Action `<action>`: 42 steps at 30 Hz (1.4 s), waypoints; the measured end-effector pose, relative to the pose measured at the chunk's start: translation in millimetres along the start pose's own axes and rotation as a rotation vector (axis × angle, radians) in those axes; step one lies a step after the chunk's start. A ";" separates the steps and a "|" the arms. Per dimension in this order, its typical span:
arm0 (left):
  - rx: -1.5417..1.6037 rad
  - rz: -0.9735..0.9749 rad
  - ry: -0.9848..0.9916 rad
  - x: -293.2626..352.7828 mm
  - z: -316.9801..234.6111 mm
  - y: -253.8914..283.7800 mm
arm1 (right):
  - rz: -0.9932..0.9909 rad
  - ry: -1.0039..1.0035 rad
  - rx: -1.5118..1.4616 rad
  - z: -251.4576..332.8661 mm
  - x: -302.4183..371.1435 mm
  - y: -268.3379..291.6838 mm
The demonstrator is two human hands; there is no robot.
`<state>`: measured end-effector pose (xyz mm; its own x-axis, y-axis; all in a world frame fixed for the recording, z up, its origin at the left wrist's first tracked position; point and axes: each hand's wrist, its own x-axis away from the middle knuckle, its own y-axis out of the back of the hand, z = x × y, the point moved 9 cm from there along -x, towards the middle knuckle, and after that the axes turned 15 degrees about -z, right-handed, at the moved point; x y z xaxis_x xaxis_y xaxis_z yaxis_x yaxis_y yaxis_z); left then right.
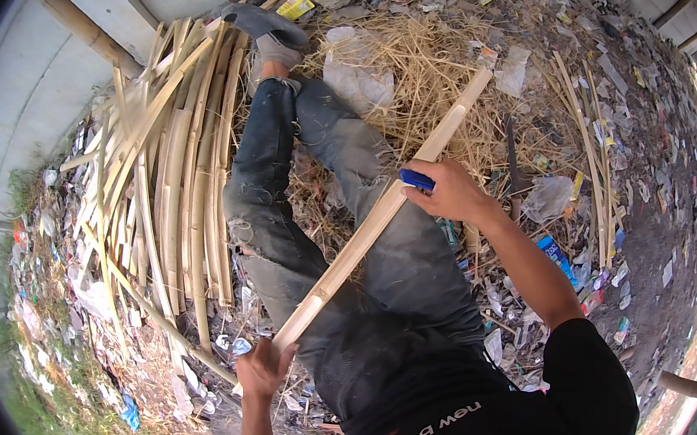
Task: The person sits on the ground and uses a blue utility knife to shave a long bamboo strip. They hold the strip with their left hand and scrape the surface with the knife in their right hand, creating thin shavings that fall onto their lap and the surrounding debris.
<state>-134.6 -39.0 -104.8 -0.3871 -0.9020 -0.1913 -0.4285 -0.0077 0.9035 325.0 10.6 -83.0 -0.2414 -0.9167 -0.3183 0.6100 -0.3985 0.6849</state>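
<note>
A long split bamboo strip lies slantwise across my lap, its pale inner face up with node marks along it. My left hand is closed around its near left end. Farther up the strip, my right hand is closed on a small blue object, which it holds against the strip. The fingers cover part of this object, so its exact kind is not clear. Beyond the right hand, the strip's far end sticks out over a heap of thin bamboo shavings.
A large pile of split bamboo strips lies left of my legs. On the right are a dark, long, flat piece, a few thin strips and a blue packet. Litter covers the ground; a pale wall stands behind.
</note>
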 end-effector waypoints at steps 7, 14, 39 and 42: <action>-0.090 0.051 -0.006 8.6 10.6 -9.2 | 0.284 0.193 0.087 33.8 -19.5 -49.6; -0.019 0.093 0.096 14.1 16.8 -21.0 | -0.865 -0.142 0.291 -80.2 -38.6 160.4; 0.314 0.107 -0.010 -151.5 -176.6 -140.1 | 0.208 -0.113 0.254 2.3 77.7 -38.3; 0.397 0.147 0.021 -157.9 -177.6 -146.4 | 0.203 -0.090 0.230 8.4 76.0 -37.6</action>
<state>134.3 27.9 -138.8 -0.4521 -0.8900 -0.0600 -0.6531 0.2844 0.7019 277.3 -44.3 -127.4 -0.2047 -0.9729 -0.1078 0.4684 -0.1940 0.8619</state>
